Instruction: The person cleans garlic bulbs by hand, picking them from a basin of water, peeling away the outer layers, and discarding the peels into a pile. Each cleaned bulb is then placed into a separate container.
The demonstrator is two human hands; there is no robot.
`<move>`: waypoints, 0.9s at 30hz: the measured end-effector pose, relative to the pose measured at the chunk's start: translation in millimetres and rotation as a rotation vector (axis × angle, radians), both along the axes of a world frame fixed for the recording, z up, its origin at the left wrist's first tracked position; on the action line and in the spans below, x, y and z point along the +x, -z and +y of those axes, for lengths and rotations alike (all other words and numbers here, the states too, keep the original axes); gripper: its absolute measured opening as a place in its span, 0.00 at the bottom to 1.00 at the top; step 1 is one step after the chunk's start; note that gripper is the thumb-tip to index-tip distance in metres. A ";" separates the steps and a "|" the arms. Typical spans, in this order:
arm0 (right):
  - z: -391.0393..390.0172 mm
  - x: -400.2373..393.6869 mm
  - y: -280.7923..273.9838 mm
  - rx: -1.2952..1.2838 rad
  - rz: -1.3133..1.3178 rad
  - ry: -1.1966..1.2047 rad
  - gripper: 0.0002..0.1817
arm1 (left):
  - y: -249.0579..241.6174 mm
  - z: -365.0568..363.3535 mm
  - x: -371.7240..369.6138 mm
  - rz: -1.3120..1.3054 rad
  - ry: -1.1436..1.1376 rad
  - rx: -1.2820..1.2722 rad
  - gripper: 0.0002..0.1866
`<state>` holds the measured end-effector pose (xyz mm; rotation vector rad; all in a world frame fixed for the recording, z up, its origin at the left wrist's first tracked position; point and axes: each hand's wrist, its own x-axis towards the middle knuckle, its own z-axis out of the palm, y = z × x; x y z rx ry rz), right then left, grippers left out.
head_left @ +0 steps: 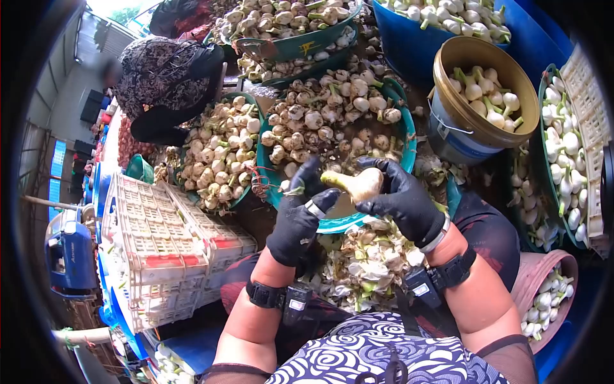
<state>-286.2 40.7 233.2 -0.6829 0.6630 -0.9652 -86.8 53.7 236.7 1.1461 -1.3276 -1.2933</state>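
A garlic bulb (363, 184) with a short stem is held by my right hand (403, 201), its black-gloved fingers wrapped round the bulb's right side. Just left of the stem is my left hand (297, 221), also gloved in black, with a pale metal band at the thumb; its thumb and forefinger are apart, and what lies between its other fingers is hard to make out. Beneath both hands stands a green tub (409, 137) of unpeeled garlic bulbs (313, 120). Peeled skins and stems (364, 259) are heaped in front of my lap.
A bucket (460, 128) of cleaned bulbs stands at the right, beside a blue tub (409, 38). White crates (160, 256) are stacked at the left. Another person (163, 77) bends over at the upper left. A pink tub (527, 275) of garlic sits at the lower right.
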 end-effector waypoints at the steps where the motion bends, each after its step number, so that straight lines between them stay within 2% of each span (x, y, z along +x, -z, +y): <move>1: 2.7 4.1 -1.5 -0.035 -0.008 -0.002 0.31 | -0.2 1.8 1.2 0.402 -0.020 0.401 0.31; 2: 3.9 8.7 4.9 -0.139 0.067 0.017 0.35 | -1.2 1.7 1.8 0.372 0.045 0.422 0.23; 3: 4.5 11.8 5.5 -0.136 0.068 0.011 0.35 | -0.5 5.1 -6.2 0.176 0.069 0.146 0.17; 5: 5.1 14.8 6.3 -0.502 0.313 0.145 0.39 | 0.6 0.4 -17.1 0.484 -0.040 0.396 0.16; 6: 2.0 12.7 9.1 -0.658 0.530 0.191 0.42 | 5.3 -2.0 -16.4 0.491 -0.039 0.398 0.16; 9: 1.3 13.3 4.0 -0.674 0.593 0.220 0.40 | 12.2 -8.4 -14.6 0.534 -0.053 0.394 0.15; 10: 1.6 14.3 3.4 -0.674 0.596 0.220 0.40 | 7.1 -10.0 -16.5 0.466 -0.070 0.365 0.14; 11: 2.7 15.0 3.0 -0.447 0.372 0.172 0.40 | 4.5 -10.8 -17.9 0.398 -0.085 0.336 0.13; 12: 3.8 14.9 2.8 -0.218 0.149 0.126 0.39 | 3.1 -10.6 -11.4 0.205 -0.048 0.330 0.11; 15: 3.4 11.2 -0.5 -0.140 0.114 0.111 0.40 | -7.1 -9.4 -11.8 0.323 -0.027 0.369 0.10; 17: 4.2 11.6 -0.3 -0.148 0.128 0.120 0.41 | -7.8 -8.0 -12.0 0.297 -0.035 0.358 0.09; 19: 3.5 10.8 -2.0 -0.051 0.033 0.117 0.42 | -8.5 -7.8 -7.2 0.101 0.037 0.245 0.13; 20: 2.7 10.0 -2.4 -0.054 0.033 0.118 0.42 | -11.6 -8.0 -9.5 0.101 0.039 0.242 0.13; 22: 1.8 8.8 -1.5 -0.103 -0.026 0.106 0.41 | -20.3 -7.9 -15.0 0.531 -0.001 0.386 0.14; 23: 1.6 9.0 0.9 -0.101 -0.029 0.106 0.41 | -19.2 -6.9 -13.5 0.529 -0.002 0.387 0.14; 25: 2.1 9.2 6.2 -0.297 0.136 0.105 0.41 | -12.3 -4.8 -9.2 -0.331 0.070 -0.036 0.13; 26: 4.3 10.6 4.2 -0.258 0.109 0.095 0.38 | -7.4 -6.4 -13.1 0.113 0.011 0.209 0.13; 27: 4.8 10.1 2.0 -0.257 0.112 0.096 0.38 | -8.6 -5.3 -12.5 0.115 0.013 0.210 0.13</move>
